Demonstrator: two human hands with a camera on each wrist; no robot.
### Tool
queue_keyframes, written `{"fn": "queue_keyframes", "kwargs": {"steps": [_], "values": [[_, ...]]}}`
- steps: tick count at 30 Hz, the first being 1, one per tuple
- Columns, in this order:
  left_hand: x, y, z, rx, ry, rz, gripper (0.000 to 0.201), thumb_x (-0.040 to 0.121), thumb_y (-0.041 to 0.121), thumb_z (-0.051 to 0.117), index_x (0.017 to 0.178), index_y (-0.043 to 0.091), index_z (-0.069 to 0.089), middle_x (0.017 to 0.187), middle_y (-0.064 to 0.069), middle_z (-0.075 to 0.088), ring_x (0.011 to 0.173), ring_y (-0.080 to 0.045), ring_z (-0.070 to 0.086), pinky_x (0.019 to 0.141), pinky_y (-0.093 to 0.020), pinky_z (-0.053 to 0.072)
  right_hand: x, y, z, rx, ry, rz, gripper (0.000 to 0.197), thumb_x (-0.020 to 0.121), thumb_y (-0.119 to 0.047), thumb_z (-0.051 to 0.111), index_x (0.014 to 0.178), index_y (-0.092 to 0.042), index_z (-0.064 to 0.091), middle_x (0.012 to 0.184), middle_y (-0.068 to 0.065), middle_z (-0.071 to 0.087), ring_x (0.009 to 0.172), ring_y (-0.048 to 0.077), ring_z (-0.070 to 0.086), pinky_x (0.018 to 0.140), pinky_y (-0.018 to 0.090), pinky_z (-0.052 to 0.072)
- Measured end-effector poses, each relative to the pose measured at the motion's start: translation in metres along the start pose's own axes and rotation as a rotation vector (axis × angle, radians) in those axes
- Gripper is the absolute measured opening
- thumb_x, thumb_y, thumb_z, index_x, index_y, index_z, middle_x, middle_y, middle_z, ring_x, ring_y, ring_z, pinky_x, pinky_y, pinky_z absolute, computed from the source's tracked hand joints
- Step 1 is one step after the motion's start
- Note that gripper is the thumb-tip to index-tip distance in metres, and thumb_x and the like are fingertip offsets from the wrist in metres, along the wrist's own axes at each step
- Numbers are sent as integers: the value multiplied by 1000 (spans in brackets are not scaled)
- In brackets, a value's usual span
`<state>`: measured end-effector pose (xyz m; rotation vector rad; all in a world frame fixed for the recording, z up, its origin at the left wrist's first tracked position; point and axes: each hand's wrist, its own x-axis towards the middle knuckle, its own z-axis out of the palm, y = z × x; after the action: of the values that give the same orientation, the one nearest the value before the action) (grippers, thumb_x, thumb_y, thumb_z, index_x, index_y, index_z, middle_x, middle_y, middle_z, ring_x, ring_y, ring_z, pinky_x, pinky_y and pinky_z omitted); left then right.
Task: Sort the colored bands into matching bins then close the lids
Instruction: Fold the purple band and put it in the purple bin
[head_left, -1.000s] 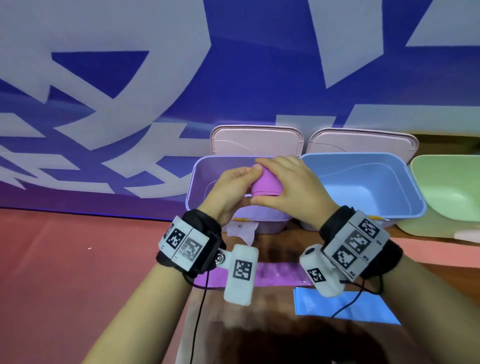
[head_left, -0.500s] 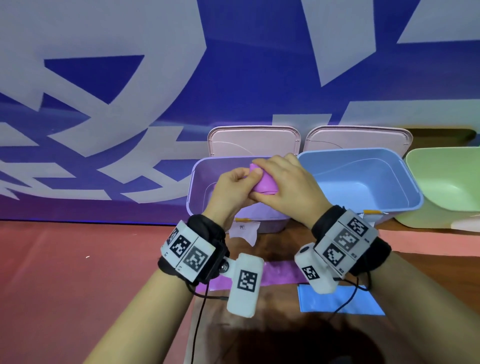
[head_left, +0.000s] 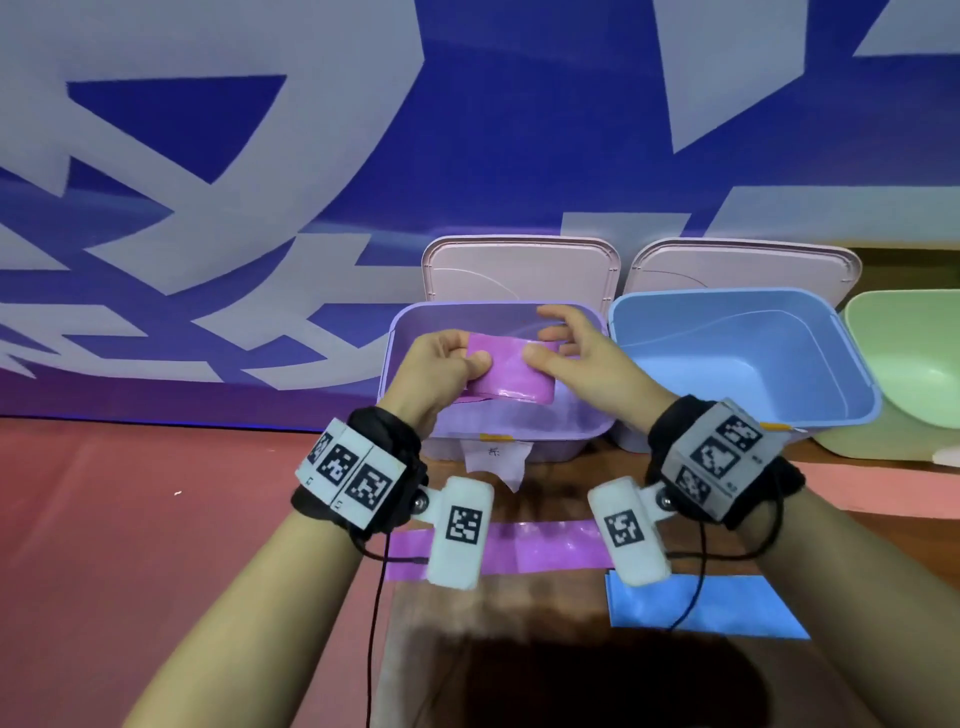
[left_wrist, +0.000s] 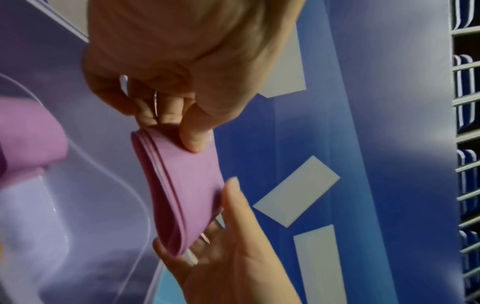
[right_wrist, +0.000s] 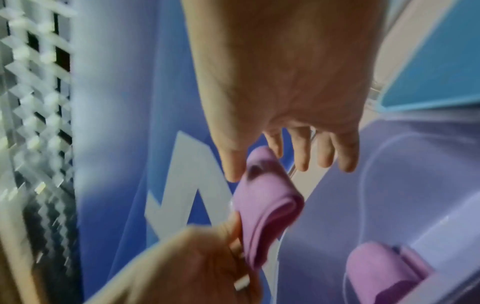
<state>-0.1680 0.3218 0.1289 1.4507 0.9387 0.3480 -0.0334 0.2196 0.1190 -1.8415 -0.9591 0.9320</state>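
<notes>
Since earlier frame, right hand (head_left: 582, 358) opened off folded purple band (head_left: 511, 371); left hand (head_left: 441, 364) fingers pinch it above purple bin (head_left: 519, 431). Next: drop inside.

A folded purple band (head_left: 511, 371), doubled into several flat layers, is held above the open purple bin (head_left: 410, 332). Another folded purple band (right_wrist: 384, 273) already lies inside that bin. Beside it stands an open blue bin (head_left: 857, 384), then a green bin (head_left: 914, 358). Two pale lids (head_left: 519, 270) stand upright behind the purple and blue bins. On the table (head_left: 545, 613), a flat purple band (head_left: 540, 548) and a flat blue band (head_left: 727, 610) lie nearer.
</notes>
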Motion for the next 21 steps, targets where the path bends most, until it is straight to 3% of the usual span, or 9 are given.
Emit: {"fn": "queue_keyframes", "kwargs": {"steps": [4, 7, 10, 12, 14, 15, 16, 19, 21], "values": [[19, -8, -15, 92, 53, -56, 25, 91, -6, 50, 73, 10, 54, 60, -1, 52, 37, 4, 45, 44, -8, 38, 28, 5, 5, 162, -87, 127, 19, 88, -12, 61, 107, -15, 59, 76, 1, 60, 55, -1, 59, 67, 21, 51], [39, -17, -21, 196, 95, -176, 25, 89, -3, 50, 68, 9, 49, 48, 0, 48, 39, -7, 41, 36, -13, 28, 51, 3, 16, 152, -97, 237, 10, 88, -7, 61, 97, -12, 62, 71, 8, 60, 47, 4, 58, 58, 18, 54], [61, -28, -24, 294, 124, -332, 23, 90, 3, 49, 68, 9, 46, 62, -10, 46, 54, -19, 41, 48, -22, 33, 77, 1, 28, 106, -159, 375, 8, 87, -2, 58, 89, -10, 60, 57, 7, 56, 34, 4, 54, 44, 19, 52], [72, -34, -27, 340, 104, -425, 20, 90, 4, 52, 70, 7, 49, 78, -16, 52, 68, -26, 49, 64, -35, 46, 93, 7, 35, 19, -258, 456, 9, 87, -2, 58, 80, -9, 58, 48, 9, 51, 31, 6, 49, 43, 22, 53], [77, -38, -29, 354, 72, -484, 6, 87, 3, 58, 93, 1, 58, 95, -16, 52, 85, -25, 51, 87, -40, 49, 104, 18, 42, -57, -339, 530, 10, 86, -3, 60, 77, -6, 56, 36, 5, 51, 31, 8, 51, 44, 23, 53], [81, -43, -30, 391, 65, -501, 23, 86, 3, 59, 108, -4, 58, 97, -16, 52, 88, -24, 51, 90, -40, 47, 108, 24, 45, -72, -353, 563, 13, 86, -3, 61, 74, -4, 55, 34, 4, 52, 31, 9, 53, 42, 24, 53], [85, -49, -30, 438, 48, -518, 32, 85, 3, 60, 115, -8, 56, 97, -16, 52, 88, -23, 50, 88, -39, 47, 111, 30, 48, -74, -354, 594, 15, 85, -3, 63, 72, -3, 54, 33, 4, 52, 31, 10, 54, 41, 25, 52], [89, -60, -26, 571, -33, -545, 33, 85, 2, 56, 113, -15, 56, 90, -18, 53, 82, -23, 52, 73, -36, 46, 117, 45, 53, -71, -400, 672, 19, 84, -2, 65, 68, -1, 54, 34, 5, 53, 31, 11, 55, 38, 24, 52], [91, -65, -24, 598, -72, -572, 35, 86, 4, 57, 116, -14, 55, 91, -18, 54, 83, -22, 53, 74, -37, 46, 120, 52, 55, -51, -462, 721, 22, 86, -5, 64, 67, -1, 53, 37, 6, 55, 33, 11, 57, 40, 23, 52]]}}
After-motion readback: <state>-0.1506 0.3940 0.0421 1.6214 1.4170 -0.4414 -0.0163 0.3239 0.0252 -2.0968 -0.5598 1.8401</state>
